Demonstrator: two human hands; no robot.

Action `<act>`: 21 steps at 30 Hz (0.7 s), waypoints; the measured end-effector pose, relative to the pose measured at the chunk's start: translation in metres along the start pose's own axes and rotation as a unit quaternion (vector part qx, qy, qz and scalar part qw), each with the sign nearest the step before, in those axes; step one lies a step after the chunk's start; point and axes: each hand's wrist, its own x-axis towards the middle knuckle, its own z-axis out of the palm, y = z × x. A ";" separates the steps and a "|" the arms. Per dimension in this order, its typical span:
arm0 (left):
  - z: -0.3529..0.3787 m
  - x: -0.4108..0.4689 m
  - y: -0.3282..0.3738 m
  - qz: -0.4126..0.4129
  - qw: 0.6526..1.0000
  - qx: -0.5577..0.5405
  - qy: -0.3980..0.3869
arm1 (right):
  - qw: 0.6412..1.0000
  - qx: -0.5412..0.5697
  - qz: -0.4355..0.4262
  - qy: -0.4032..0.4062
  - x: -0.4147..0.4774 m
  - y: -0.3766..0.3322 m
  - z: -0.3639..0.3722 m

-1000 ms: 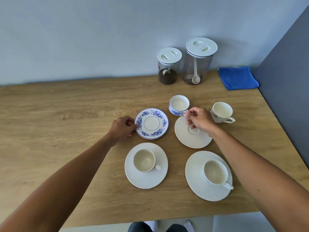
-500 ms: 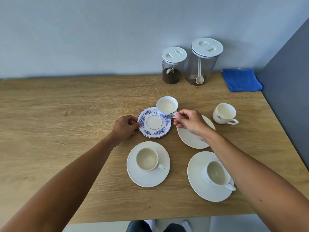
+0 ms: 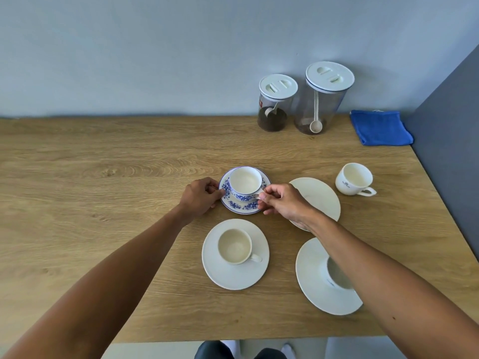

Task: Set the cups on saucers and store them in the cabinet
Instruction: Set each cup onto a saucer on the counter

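The blue-patterned cup (image 3: 245, 183) sits over the blue-patterned saucer (image 3: 242, 206) near the middle of the tabletop (image 3: 103, 203); whether its base has touched down cannot be told. The right hand (image 3: 281, 202) pinches the cup's handle; the left hand (image 3: 201, 196) grips the saucer's left rim. Nearer the front edge, a white cup (image 3: 234, 246) stands on a white saucer (image 3: 234, 278), and a second pair lies partly hidden under the right forearm. An empty white saucer (image 3: 322, 195) and a loose white cup (image 3: 353, 180) with an unreadable mark lie toward the right edge. The left half is open. Two lidded jars (image 3: 303, 104) and a blue cloth (image 3: 379, 128) occupy the rear right corner.
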 end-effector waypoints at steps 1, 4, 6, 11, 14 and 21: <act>0.000 0.000 0.000 0.000 1.000 0.000 0.000 | 1.000 -0.008 0.000 0.000 -0.001 0.000 0.000; 0.000 0.000 0.001 0.003 1.000 0.002 -0.002 | 0.999 -0.042 -0.006 0.004 -0.001 0.000 0.000; -0.001 0.000 0.001 0.002 1.000 -0.003 -0.004 | 0.998 -0.066 -0.011 0.004 -0.002 -0.002 -0.001; -0.003 -0.002 0.000 0.002 1.000 -0.019 -0.012 | 0.995 -0.099 -0.017 -0.002 -0.008 -0.007 -0.005; -0.008 -0.006 0.004 -0.005 0.999 -0.040 -0.019 | 0.994 -0.104 -0.025 0.001 -0.010 -0.010 -0.010; -0.021 -0.011 0.016 -0.011 0.999 -0.039 0.029 | 0.993 -0.111 -0.037 0.032 -0.024 -0.013 -0.041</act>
